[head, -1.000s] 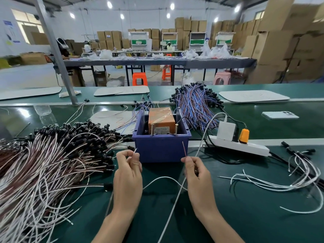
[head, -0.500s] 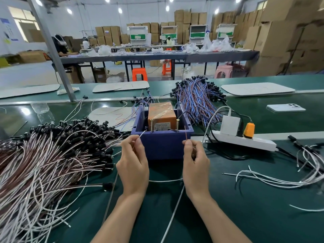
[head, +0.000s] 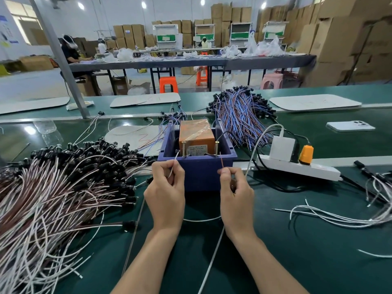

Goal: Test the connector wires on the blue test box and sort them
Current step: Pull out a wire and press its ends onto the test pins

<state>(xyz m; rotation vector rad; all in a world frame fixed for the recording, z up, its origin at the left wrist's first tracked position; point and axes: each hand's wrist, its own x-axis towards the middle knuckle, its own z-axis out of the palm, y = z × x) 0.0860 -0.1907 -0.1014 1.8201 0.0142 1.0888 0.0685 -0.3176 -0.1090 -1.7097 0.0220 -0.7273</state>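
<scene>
Connector wire (head: 201,220) for this test loops between both hands just in front of the blue box (head: 197,175). The left hand (head: 166,194) pinches its white lead (head: 173,164) between thumb and curled fingers, and the right hand (head: 236,198) pinches its red lead (head: 221,161) the same way. Both bare tips point up over the box's near rim, each close to one of two upright screws inside: the left screw (head: 183,148) and the right screw (head: 216,147), in front of the orange block (head: 196,135).

The step in hand looks like touching each tip to its own screw. It should go best with each grip kept near the tip so the thin lead does not flex, both tips landing together and kept apart from each other. What signals a pass cannot be seen. For sorting, a big heap (head: 63,187) lies left of the box and a few loose wires (head: 339,217) lie right of it, probably the checked ones.
</scene>
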